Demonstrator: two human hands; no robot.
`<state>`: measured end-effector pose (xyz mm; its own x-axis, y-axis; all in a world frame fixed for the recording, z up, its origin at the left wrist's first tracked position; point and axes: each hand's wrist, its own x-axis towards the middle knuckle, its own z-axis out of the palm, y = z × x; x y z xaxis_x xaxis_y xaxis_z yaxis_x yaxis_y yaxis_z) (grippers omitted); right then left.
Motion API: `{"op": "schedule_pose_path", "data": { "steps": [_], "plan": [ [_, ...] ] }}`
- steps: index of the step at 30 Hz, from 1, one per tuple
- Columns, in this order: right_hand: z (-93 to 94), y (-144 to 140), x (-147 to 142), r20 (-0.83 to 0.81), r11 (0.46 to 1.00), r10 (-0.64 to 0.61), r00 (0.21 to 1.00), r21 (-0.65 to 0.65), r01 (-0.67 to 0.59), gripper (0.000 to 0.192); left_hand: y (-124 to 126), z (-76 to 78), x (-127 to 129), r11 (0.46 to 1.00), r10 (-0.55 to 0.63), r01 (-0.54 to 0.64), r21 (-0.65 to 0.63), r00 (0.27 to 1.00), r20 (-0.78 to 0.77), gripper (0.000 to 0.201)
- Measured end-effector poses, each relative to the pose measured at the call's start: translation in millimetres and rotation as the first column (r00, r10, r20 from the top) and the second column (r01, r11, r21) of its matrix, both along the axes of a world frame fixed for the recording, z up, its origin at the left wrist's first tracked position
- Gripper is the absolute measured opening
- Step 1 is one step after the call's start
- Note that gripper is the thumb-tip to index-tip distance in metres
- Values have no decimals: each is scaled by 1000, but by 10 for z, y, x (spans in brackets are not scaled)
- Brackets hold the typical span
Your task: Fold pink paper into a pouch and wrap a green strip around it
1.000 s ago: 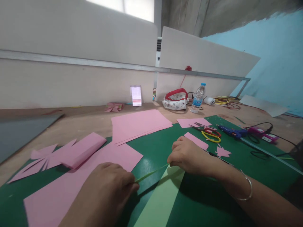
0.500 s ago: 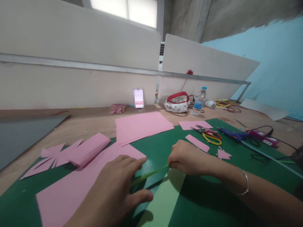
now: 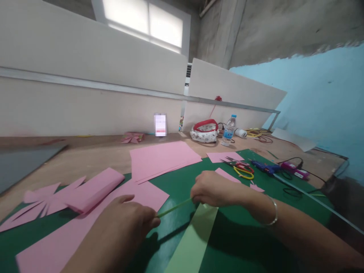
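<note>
A thin green strip (image 3: 174, 207) is stretched between my two hands above the green mat (image 3: 227, 235). My left hand (image 3: 129, 222) pinches its near end, with some fingertips hidden from view. At the far end, my right hand (image 3: 212, 188) is closed on the strip, fingers curled under. Below my right hand lies a long light green paper strip (image 3: 195, 239). A large pink sheet (image 3: 62, 239) runs beneath my left hand. On it rests a folded pink paper (image 3: 96, 189), beside a cut pink paper shape (image 3: 45, 201).
Pink sheets (image 3: 165, 159) are stacked ahead. Scissors (image 3: 244, 172) and a blue glue gun (image 3: 264, 167) lie to the right, near a purple power strip (image 3: 294, 170) with cables. Behind stand a pouch (image 3: 204, 133), a water bottle (image 3: 229, 131) and a phone (image 3: 160, 125).
My left hand has gone from spread fingers to a pinch on the green strip's near end. My right hand still grips the far end. The camera view has shifted.
</note>
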<state>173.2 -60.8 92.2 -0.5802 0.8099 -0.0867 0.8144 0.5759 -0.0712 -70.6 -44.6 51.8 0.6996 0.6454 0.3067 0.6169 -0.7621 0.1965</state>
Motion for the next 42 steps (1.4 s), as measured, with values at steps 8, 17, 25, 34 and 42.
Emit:
{"op": "schedule_pose_path", "data": {
  "steps": [8,17,25,34,42],
  "plan": [
    [5,57,441,-261,926,-138,955,-376,31,24,97,118,-127,871,165,-191,-453,982,-96,42],
    [-152,91,532,-444,840,-319,837,-541,33,22,313,140,-262,730,301,-155,-665,947,110,29],
    [-185,-49,309,-613,905,-319,723,-424,39,24,41,3,131,386,732,221,-896,517,443,76],
    [-348,-157,142,-593,973,-157,789,-231,20,26,-103,-146,290,455,620,275,-847,585,523,28],
    [-358,-141,171,-566,991,-133,813,-93,98,42,-69,-137,254,434,634,280,-856,580,511,27]
  ]
}}
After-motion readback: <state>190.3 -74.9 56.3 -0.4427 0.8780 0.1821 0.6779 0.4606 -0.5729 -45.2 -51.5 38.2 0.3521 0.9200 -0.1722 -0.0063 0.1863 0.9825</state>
